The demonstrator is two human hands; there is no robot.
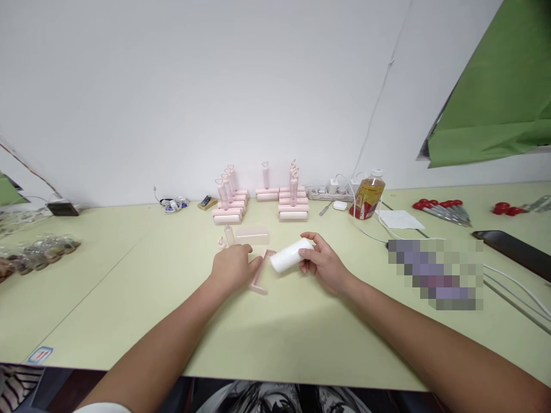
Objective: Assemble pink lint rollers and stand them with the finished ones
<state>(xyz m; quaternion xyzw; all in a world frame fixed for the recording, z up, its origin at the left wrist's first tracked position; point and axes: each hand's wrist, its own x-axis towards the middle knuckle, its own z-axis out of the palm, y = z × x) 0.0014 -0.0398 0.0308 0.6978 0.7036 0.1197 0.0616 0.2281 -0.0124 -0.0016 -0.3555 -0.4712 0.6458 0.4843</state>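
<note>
My right hand (325, 264) grips a white sticky lint-roller roll (286, 256) by its right end, thumb on top. The roll is tilted just above the table. To its left, my left hand (232, 267) is palm down with fingers curled, its thumb against a pale pink roller frame (259, 272); its fingertips are partly hidden. Just beyond that hand are a clear handle tube (229, 235) and a small pink heart-shaped ring piece (222, 243). A translucent pink cover (252, 235) lies beside them.
Pink lint rollers with upright heart-topped handles stand in a left group (228, 212) and a right group (293, 209) near the wall. Behind to the right are a power strip (329, 194), a drink bottle (369, 195) and red-capped items (443, 209). White cables (404, 236) cross the right side.
</note>
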